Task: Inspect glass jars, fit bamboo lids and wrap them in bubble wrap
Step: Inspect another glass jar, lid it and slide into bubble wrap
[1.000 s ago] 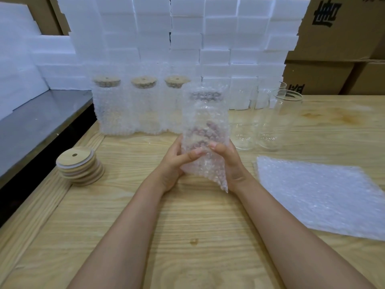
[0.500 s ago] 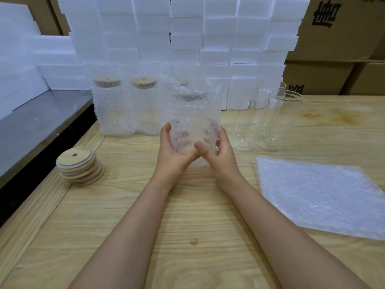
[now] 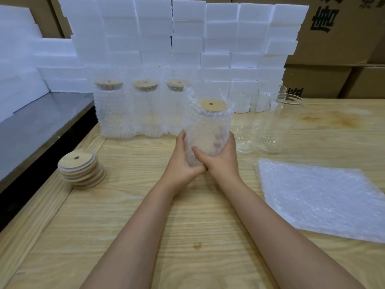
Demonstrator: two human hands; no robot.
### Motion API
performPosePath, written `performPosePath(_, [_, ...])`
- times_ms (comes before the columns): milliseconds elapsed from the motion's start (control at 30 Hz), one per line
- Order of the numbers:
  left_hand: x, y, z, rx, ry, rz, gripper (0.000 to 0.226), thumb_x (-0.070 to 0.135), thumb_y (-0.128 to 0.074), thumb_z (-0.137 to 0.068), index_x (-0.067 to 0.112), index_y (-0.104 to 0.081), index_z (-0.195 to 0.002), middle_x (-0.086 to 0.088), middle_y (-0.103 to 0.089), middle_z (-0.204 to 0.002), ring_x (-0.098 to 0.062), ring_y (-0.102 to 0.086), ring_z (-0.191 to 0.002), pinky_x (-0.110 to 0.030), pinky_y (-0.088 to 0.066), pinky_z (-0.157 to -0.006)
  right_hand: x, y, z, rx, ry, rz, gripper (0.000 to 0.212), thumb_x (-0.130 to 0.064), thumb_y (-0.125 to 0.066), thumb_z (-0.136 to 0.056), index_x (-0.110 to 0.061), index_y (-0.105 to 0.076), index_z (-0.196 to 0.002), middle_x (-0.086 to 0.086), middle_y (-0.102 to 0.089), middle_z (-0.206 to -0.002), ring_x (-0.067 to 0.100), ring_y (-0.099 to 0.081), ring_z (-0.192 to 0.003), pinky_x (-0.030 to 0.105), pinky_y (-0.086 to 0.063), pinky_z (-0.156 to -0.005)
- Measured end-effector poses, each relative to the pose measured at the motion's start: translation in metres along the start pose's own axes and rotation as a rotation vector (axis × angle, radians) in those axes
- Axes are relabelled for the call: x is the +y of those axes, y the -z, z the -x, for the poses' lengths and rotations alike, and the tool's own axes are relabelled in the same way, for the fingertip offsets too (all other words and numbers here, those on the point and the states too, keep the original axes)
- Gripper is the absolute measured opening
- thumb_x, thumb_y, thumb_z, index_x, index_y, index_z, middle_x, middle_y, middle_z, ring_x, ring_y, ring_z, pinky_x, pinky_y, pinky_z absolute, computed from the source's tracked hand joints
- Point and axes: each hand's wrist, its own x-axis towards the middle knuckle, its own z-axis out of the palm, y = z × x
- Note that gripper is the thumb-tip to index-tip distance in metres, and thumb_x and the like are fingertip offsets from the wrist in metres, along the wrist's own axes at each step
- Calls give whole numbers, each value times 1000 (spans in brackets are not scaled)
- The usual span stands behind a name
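Note:
A glass jar wrapped in bubble wrap (image 3: 206, 130) stands upright at the table's middle, its bamboo lid (image 3: 212, 105) showing at the top. My left hand (image 3: 181, 163) grips its lower left side. My right hand (image 3: 220, 158) grips the lower right, thumb across the front. Three wrapped, lidded jars (image 3: 143, 109) stand in a row behind it. Two bare glass jars (image 3: 279, 122) without lids stand to the right. A stack of bamboo lids (image 3: 81, 167) sits at the left.
A pile of bubble wrap sheets (image 3: 320, 199) lies flat on the wooden table (image 3: 187, 226) at the right. White foam blocks (image 3: 187, 38) are stacked along the back, cardboard boxes (image 3: 337, 38) behind them. A dark metal surface (image 3: 37, 126) runs along the left.
The wrapped jar went from tilted and raised to upright and lower, with its lid now facing up. Both hands moved down and forward with it, closing round its base.

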Motion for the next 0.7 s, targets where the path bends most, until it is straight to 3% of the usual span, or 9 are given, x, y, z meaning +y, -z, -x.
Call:
performPosePath(67, [-2,4,-2,49,24,20,92,19,-64,-64,31,-21,-145,3,-39,-141,14,-39,-124,-4,-37,-90,4,-2,-9,40,-10,7,91,-28,-85,-68,-15,-33,-141,1,-41,-138,16,-43,-129,35,-38,-109])
performPosePath(167, [-8,7,-9,183,72,-3,73,10,-58,-83,29,-25,-146,-3,-46,-135,28,-47,-83,2,-38,-72,10,-8,-23,92,-24,43,96,-32,-83,-71,-16,-25,-146,-7,-32,-138,7,-34,-131,18,-29,-100])
performPosePath(233, [-12,6,-12,218,97,-33,62,6,-52,-91,26,-28,-145,-2,-48,-132,29,-47,-72,4,-37,-63,14,-14,-34,117,-21,47,98,-32,-82,-72,-15,-22,-148,-5,-30,-139,6,-32,-129,16,-26,-97])
performPosePath(400, [-18,5,-15,202,127,-84,56,11,-53,-92,29,-36,-141,4,-50,-126,25,-50,-71,2,-38,-59,24,-29,-59,163,-7,27,96,-30,-80,-74,-16,-21,-148,1,-30,-144,15,-33,-135,26,-32,-104])
performPosePath(467, [-20,5,-16,175,134,-116,56,13,-54,-91,34,-37,-140,8,-52,-124,24,-51,-77,-3,-41,-63,26,-35,-68,179,-9,23,94,-30,-79,-76,-16,-20,-148,1,-29,-145,14,-33,-136,23,-31,-101])
performPosePath(567, [-20,4,-15,157,136,-130,55,14,-54,-89,36,-38,-137,14,-54,-118,18,-54,-69,-12,-44,-62,29,-42,-80,214,-18,60,94,-32,-78,-77,-14,-19,-148,2,-28,-147,13,-32,-134,15,-26,-93])
performPosePath(700, [-19,4,-15,158,128,-154,52,13,-54,-89,37,-41,-133,17,-56,-113,12,-55,-66,-11,-44,-60,31,-48,-93,209,-21,77,94,-32,-77,-79,-11,-17,-148,5,-26,-149,17,-29,-137,16,-24,-98])
